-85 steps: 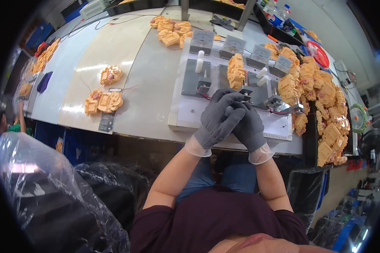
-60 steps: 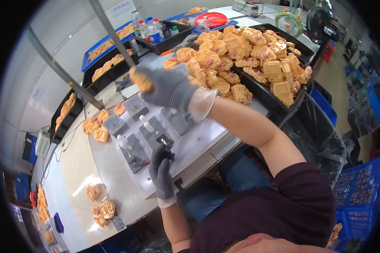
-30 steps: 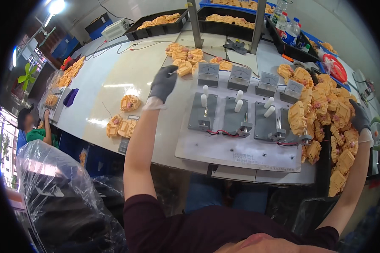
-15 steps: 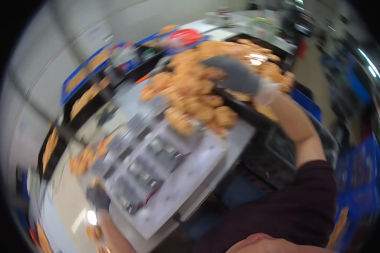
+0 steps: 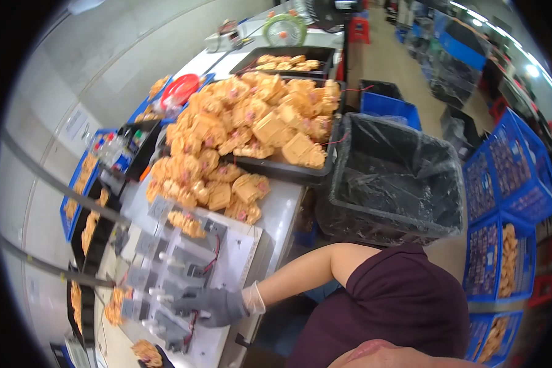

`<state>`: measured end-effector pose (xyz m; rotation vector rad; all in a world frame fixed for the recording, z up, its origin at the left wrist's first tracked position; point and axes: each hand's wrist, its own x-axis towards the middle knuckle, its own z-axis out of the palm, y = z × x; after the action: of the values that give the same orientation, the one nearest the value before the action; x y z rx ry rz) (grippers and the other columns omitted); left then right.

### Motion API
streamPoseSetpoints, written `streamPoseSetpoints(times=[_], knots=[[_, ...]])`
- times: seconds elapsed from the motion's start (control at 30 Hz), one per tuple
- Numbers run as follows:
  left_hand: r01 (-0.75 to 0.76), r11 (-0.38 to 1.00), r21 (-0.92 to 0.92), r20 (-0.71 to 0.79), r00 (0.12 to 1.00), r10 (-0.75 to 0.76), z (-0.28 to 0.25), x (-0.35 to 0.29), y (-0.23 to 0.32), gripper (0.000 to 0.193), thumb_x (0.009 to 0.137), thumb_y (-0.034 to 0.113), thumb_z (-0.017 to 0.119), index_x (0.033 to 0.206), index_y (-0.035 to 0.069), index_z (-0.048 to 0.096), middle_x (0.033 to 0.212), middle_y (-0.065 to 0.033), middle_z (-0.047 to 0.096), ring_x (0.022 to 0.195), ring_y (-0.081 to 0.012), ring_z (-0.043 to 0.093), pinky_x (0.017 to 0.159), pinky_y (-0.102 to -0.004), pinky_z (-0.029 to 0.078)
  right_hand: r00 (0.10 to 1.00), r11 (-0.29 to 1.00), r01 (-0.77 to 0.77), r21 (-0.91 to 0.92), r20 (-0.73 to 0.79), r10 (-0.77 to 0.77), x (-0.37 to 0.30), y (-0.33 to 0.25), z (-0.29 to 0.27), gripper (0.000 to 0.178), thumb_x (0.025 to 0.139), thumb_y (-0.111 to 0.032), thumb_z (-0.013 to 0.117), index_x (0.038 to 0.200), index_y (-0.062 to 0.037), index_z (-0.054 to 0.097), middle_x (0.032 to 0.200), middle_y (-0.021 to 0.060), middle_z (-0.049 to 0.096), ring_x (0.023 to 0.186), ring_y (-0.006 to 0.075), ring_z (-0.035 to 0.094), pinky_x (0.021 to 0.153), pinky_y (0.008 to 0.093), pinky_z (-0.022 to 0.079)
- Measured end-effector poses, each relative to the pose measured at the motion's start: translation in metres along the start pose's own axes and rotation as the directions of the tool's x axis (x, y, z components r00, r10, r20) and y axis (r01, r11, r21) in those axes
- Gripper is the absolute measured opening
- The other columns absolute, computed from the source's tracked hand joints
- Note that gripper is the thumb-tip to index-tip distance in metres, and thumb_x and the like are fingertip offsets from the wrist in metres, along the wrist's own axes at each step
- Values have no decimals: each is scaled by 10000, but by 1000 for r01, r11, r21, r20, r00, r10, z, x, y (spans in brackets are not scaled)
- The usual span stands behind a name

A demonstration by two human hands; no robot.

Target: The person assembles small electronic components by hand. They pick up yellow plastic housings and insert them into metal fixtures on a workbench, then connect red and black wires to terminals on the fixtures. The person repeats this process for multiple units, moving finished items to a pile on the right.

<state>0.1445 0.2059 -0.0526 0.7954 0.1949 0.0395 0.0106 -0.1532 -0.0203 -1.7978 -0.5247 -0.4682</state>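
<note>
My right hand, in a grey glove, reaches over a white fixture board. Its fingers stretch toward a grey clamp with white-tipped levers; whether they touch it is unclear. Several such grey clamp stations stand in a row on the board, with red wires beside some. An orange moulded plastic part lies in the farthest station. At the lower edge, my left hand, in a dark glove and mostly cut off, grips another orange plastic part.
Orange parts are heaped in and beside a black tray beyond the board. A black plastic-lined bin stands to the right. Blue crates are stacked at far right. Grey metal bars cross the left side, near black trays.
My right hand has come from the orange heap down to the near part of the board. An orange part now lies in the farthest station. The view has turned.
</note>
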Motion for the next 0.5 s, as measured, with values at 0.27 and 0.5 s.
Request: streamPoseSetpoints(times=[0.27, 0.5], knots=[[-148, 985, -86, 154, 975, 160, 100, -82, 34, 391, 847, 273, 592, 1154, 51, 496, 1101, -141, 565, 985, -273, 576, 859, -442, 497, 973, 958, -193, 214, 172, 157, 0, 7, -13, 539, 755, -71, 632, 1273, -53, 482, 1042, 81, 600, 914, 162, 601, 766, 298, 498], [-225, 947, 229, 490, 867, 88, 196, -80, -17, 413, 883, 233, 550, 1220, 4, 480, 1095, -132, 593, 949, -222, 611, 841, -332, 504, 952, 768, -288, 572, 259, 164, -6, 3, -4, 417, 729, 2, 581, 1144, -12, 545, 925, 31, 598, 683, 43, 513, 643, 201, 445]])
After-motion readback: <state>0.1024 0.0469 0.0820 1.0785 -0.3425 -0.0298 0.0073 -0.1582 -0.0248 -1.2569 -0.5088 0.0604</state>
